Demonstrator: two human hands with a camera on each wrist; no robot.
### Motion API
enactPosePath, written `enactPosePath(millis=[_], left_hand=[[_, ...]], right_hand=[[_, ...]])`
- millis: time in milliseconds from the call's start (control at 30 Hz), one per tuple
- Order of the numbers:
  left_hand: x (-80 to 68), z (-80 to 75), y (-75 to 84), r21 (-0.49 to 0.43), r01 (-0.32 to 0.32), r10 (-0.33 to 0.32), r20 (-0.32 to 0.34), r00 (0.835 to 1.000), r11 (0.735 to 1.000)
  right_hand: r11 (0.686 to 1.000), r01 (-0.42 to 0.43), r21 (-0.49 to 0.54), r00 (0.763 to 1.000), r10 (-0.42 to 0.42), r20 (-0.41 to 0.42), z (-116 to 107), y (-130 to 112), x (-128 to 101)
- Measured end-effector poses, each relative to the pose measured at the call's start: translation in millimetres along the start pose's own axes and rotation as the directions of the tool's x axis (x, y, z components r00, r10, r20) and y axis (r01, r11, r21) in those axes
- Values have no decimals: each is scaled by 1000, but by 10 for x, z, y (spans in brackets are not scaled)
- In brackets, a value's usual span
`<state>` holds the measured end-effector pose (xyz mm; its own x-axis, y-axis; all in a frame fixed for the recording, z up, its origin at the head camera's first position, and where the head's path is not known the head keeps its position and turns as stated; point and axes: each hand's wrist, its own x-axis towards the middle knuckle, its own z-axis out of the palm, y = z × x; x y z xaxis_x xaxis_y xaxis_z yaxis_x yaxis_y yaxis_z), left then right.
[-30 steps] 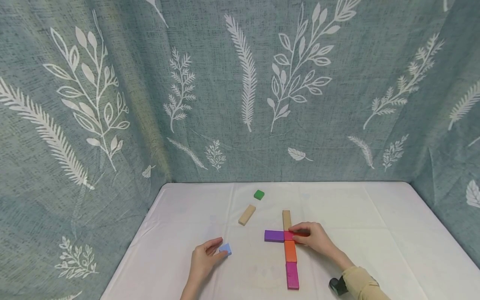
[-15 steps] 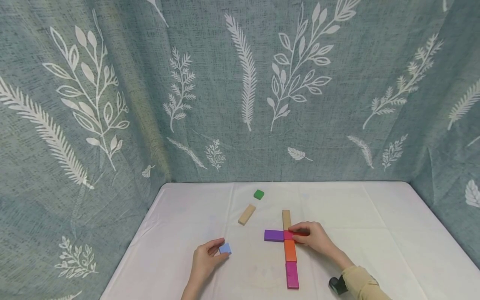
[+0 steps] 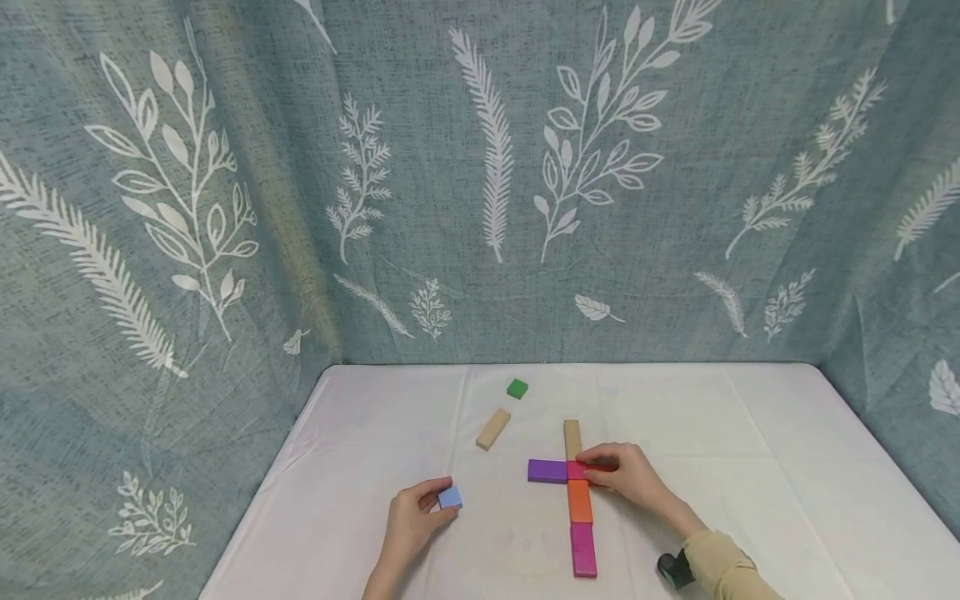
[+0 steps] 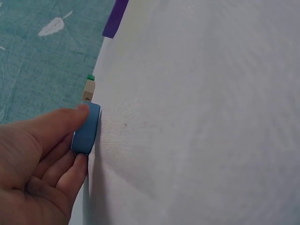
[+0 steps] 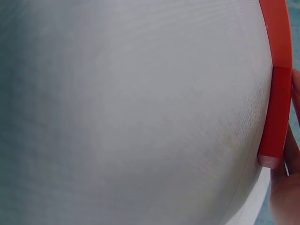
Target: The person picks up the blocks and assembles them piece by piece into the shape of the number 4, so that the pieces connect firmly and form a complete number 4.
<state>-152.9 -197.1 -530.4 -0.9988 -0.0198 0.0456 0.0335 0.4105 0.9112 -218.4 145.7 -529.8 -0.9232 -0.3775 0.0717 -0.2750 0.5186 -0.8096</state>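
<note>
Left hand (image 3: 411, 521): pinches small blue block (image 3: 450, 497) near the table's (image 3: 750, 433) front-left edge. Right hand (image 3: 628, 477): fingers curled over red block (image 3: 581, 471), mid-table, touching purple block (image 3: 547, 471) and orange block (image 3: 580, 501).

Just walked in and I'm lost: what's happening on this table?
A person is laying coloured blocks flat in a cross on the white table. Their right hand grips the red block at the crossing, beside the purple block and above the orange block. Their left hand pinches a small blue block.
</note>
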Motion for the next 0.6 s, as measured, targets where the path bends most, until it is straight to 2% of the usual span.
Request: enactPosePath(millis=[600], left_hand=[[12,-11,33,18,-16,16,9,1000,1000]], right_hand=[[1000,18,9,1000,-18,-5,-6,20,19]])
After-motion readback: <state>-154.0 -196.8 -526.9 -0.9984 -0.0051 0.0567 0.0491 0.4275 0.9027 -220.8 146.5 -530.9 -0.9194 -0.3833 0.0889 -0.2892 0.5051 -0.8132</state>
